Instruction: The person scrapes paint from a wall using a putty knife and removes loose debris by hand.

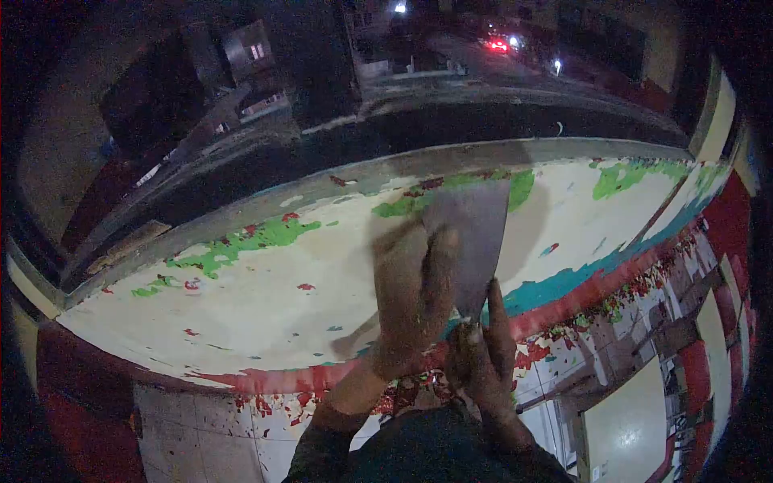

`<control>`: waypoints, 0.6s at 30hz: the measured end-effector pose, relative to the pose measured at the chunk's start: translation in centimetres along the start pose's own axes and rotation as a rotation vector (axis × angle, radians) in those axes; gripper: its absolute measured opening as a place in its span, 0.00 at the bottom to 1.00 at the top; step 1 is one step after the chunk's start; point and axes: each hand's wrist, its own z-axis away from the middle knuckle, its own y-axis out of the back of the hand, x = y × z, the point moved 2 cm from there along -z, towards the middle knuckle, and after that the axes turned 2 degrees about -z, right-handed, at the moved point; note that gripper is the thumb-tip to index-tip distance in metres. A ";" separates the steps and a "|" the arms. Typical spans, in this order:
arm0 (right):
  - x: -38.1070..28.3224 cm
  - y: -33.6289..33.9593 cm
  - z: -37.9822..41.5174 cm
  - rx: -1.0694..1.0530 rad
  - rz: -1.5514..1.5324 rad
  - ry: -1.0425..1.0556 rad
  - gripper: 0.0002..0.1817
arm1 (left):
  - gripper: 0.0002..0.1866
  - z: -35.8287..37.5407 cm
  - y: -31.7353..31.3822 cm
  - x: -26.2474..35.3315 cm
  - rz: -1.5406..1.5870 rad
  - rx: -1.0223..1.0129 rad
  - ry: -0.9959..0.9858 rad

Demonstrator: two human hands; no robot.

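A paint scraper with a wide grey metal blade points up against the wall panel, its top edge near a strip of green paint. Around its handle, low in the view, my right hand is closed. My left hand grips the blade's left side, with one digit lying along the blade face; part of its fingers is in shadow. Patches of green, red and teal paint show on the cream surface. The handle is mostly hidden by my right hand.
A grey ledge runs along the panel's top, with a dark street and lights beyond. Red and green paint flakes litter the tiled floor below. At lower right stands a pale flat panel.
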 end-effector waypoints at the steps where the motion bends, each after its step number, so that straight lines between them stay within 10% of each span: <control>1: -0.4 -0.2 -0.2 0.006 -0.013 -0.012 0.31 | 0.15 -0.4 0.1 0.4 0.009 0.001 0.034; 8: -0.7 -0.2 -0.1 -0.013 -0.011 0.009 0.31 | 0.14 -0.5 -0.2 -0.4 -0.117 0.115 -0.195; 11: -0.9 -0.5 0.0 -0.009 -0.067 0.031 0.32 | 0.14 -0.5 0.3 0.7 0.022 -0.018 0.098; 18: 1.1 1.2 1.2 -0.010 0.062 0.069 0.36 | 0.14 2.0 0.0 0.2 -0.022 -0.012 0.060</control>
